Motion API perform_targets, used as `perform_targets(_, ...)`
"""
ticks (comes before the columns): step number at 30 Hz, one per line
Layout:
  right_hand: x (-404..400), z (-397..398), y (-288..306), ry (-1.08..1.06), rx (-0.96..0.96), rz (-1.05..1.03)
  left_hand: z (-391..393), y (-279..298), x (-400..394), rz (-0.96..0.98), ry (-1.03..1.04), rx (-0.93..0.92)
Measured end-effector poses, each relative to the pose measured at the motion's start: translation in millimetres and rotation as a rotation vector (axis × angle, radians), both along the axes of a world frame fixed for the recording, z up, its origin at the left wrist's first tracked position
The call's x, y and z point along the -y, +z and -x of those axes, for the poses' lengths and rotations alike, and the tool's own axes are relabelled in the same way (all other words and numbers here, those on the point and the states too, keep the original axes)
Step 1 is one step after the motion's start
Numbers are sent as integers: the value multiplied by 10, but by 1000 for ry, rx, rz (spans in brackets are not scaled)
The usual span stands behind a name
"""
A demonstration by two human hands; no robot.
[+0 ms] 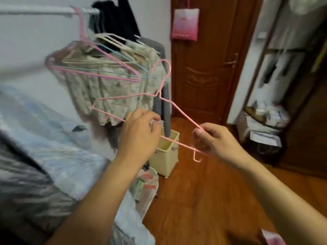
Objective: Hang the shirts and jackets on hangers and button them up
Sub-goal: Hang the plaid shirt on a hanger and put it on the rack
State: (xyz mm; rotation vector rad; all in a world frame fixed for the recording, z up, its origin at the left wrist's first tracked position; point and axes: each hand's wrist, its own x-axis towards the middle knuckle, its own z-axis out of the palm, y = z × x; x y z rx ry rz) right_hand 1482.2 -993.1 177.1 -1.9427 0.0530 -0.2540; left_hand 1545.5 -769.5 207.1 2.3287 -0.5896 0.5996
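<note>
Head view: we hold pink wire hanger mid-air before rail. Left hand pinches bottom bar, right hand pinches shoulder end. We judge it light, springy, thin; grip near corners.

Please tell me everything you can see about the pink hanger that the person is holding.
The pink hanger is thin, seemingly coated wire, empty, held tilted in the air before the patterned shirt. Its hook points up; a small hook hangs at its lower right end. The left hand grips the bottom bar; the right hand pinches the right shoulder.
</note>
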Motion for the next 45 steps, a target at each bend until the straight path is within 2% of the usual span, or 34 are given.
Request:
perform_targets(3, 711, 1113, -564, -242, -135, -130, 299, -600, 926, -11, -246, -124)
perform_targets(6, 1110, 2416, -1035, -587, -199, -342, 1054, -1126, 1777, -109, -492, -334)
perform_targets(9, 1177, 3690, -1314, -934, -122, -537, 1996, -1492, 2486, -278, -786, -472)
perform_targets(13, 890, 5284, -1493, -1362, 56, -796, 3531, -1708, 3113, -561, -1169, -538)
perform_targets(18, 9, 7238, -2111, -1843, 236, -879, 5659, -2052, 3043, -789, -1517, -614)
perform_targets(21, -797, 8248, -2688, -2073, 275, -1011, 6774, -2404, 2662, -867, -1576, -729)
perform_targets(23, -1410, 8793, -2991, -2211, 284, -1127, 7387, -2610, 2377, -976, -1603, -815)
perform_targets(25, -1955, 9259, -3150, -2351, 259, -1199, 7862, -2774, 2198, -1108, -1652, -820)
perform_targets(28, -2527, 9848, -3197, -2511, 227, -1227, 8448, -2905, 2210, -1185, -1694, -773)
perform_targets(33, -2923, 10691, -3122, -2743, 171, -1102, 9180, -3020, 2320, -1259, -1839, -700)
perform_targets(35, -3077, 11007, -3214, -2850, 20, -1129, 9374, -3079, 2332, -1292, -1910, -669)
perform_targets(37, -3310, 11209, -3399, -2949, -351, -1233, 9474, -3134, 2318, -1345, -1954, -650)
perform_targets(39, -3491, 11223, -3571, -2886, -668, -1414, 9504, -3180, 2275, -1404, -1959, -633)
perform_targets(41, -3494, 11025, -3647, -2729, -806, -1502, 9513, -3221, 2206, -1469, -1941, -625)
perform_targets(43, -3428, 10791, -3578, -2616, -833, -1455, 9579, -3225, 2084, -1546, -1936, -597)
perform_targets(45, -3455, 10690, -3486, -2541, -745, -1395, 9745, -3199, 1905, -1622, -1939, -560)
